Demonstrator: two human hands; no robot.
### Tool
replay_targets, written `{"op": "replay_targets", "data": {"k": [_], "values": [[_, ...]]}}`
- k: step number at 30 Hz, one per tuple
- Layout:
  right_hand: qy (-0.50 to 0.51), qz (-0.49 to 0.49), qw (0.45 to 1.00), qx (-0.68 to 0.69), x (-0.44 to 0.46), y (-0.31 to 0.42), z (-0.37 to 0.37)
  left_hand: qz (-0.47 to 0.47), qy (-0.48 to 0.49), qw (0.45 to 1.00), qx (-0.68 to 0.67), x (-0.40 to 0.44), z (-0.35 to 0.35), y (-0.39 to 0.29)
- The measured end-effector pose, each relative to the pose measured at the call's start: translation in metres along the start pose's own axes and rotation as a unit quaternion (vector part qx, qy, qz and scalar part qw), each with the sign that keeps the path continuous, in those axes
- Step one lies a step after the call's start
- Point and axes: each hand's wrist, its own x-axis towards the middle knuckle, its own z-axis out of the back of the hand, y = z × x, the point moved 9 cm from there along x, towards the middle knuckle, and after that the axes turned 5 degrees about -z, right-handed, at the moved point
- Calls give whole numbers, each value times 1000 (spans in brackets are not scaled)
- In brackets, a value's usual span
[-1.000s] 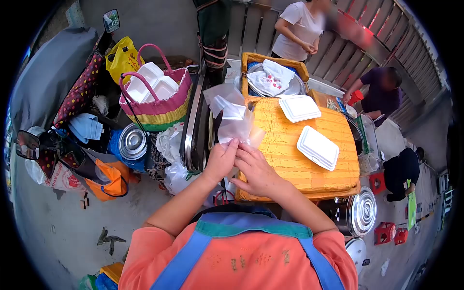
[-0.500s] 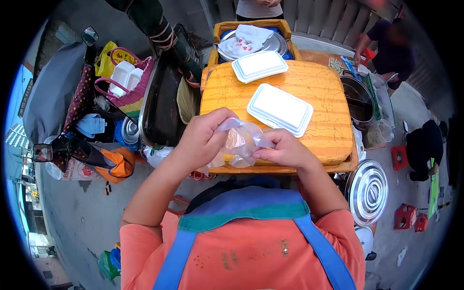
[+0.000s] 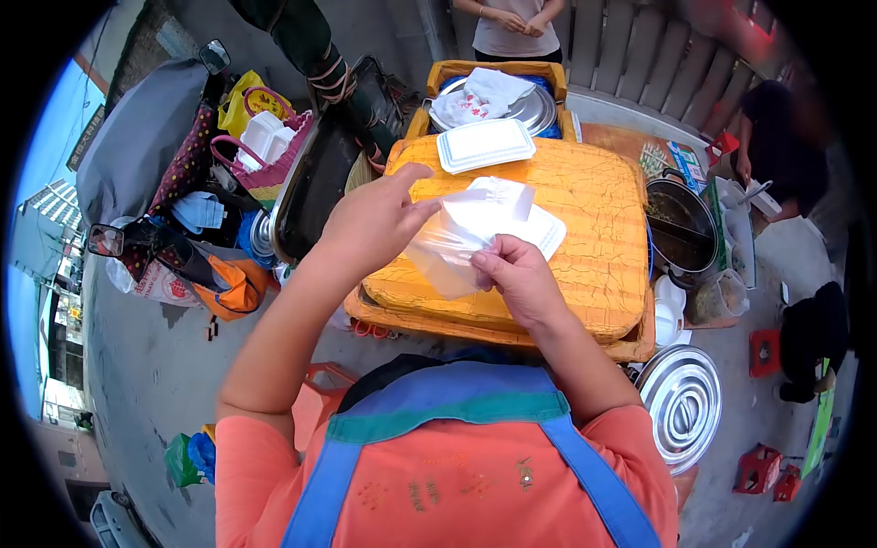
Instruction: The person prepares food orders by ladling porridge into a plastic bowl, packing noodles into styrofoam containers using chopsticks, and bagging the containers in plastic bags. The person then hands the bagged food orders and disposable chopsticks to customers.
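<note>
Outside, a yellow box lid [image 3: 585, 210] holds two closed white takeaway boxes [image 3: 486, 146], neither bagged. I see the right hand [image 3: 523, 281] pinch a clear plastic bag [image 3: 468, 224] above it; the left hand [image 3: 370, 224] has its fingers [image 3: 418, 173] spread, maybe touching the bag.

The bag [image 3: 461, 248] is milky clear; the boxes [image 3: 486, 146] white; the crackle-patterned lid [image 3: 585, 205] orange-yellow; the apron [image 3: 452, 382] blue, banded green.

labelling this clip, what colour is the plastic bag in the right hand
The plastic bag is translucent whitish, showing best in the head view.
</note>
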Motion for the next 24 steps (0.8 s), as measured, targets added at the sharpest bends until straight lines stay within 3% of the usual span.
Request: {"op": "replay_targets", "data": {"k": [1,3,7,8,9,12,13,14,15,16,17,18,19,21,22,24], "values": [[-2,5,1000,-7,-1,-5,-3,-6,-6,1000,-3,-8,5,0],[-98,11,993,68,-4,-11,5,-180,-249,952,-10,-52,59,-38],[-47,3,990,130,-10,-14,-46,-39,-72,956,-282,-85,-10,-17],[35,-100,980,169,-9,-42,-60,-40,-73,955,-286,-85,-21,-5],[67,-121,983,119,-3,-60,-66,-50,-60,938,-338,-84,-38,9],[81,-118,971,190,6,-76,-80,-81,-57,888,-448,-88,-51,43],[32,-93,981,166,3,-71,-79,-91,-70,854,-507,-93,-49,53],[-18,-67,988,140,3,-63,-79,37,-43,765,-642,-101,-64,74],[-25,-65,988,139,4,-65,-78,34,-38,762,-645,-102,-57,84],[36,-9,980,195,3,-55,-84,31,-13,587,-809,-102,-51,93],[95,49,962,249,-3,-45,-89,30,14,378,-925,-104,-42,99],[84,55,963,251,-6,-45,-86,107,-18,391,-914,-109,-41,120],[127,114,945,278,-15,-34,-87,45,-7,249,-968,-105,-31,131],[159,185,924,295,-32,-12,-73,-43,6,220,-975,-99,-12,157],[170,143,948,228,-35,-9,-65,-43,19,213,-976,-96,-8,154],[165,104,967,161,-35,1,-83,8,-163,558,-814,-99,6,179]]}}
